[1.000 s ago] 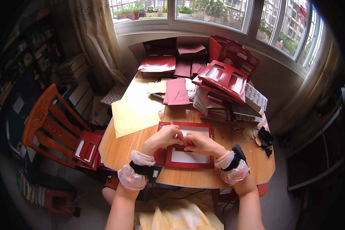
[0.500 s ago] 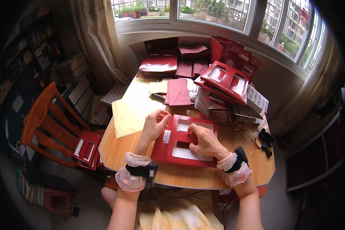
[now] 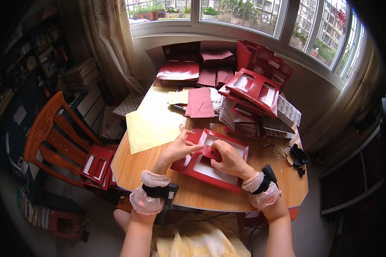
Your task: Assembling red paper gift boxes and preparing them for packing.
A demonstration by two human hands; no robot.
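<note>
In front of me on the table lies a red card box [image 3: 206, 177] with two cut-out windows and white showing inside. It sits turned at a slant. My right hand [image 3: 231, 160] has its fingers closed on the red strip between the two windows, and that strip looks lifted. My left hand [image 3: 179, 148] is over the box's left side, thumb stretched toward the strip and fingers apart. Whether the left thumb touches the card, I cannot tell. Both wrists wear pale gathered cuffs and black straps with small dark devices.
Behind the box lie pink-red envelopes [image 3: 200, 103] and a yellow sheet [image 3: 152, 132]. Similar red boxes [image 3: 261, 106] are piled at the back right. Black scraps [image 3: 297, 155] lie near the right edge. More red packaging [image 3: 98, 165] rests on a wooden chair [image 3: 47, 132].
The box has turned clockwise and shifted slightly right. My left hand has moved right, its thumb now stretched toward the middle strip. My right hand has closed around that strip.
</note>
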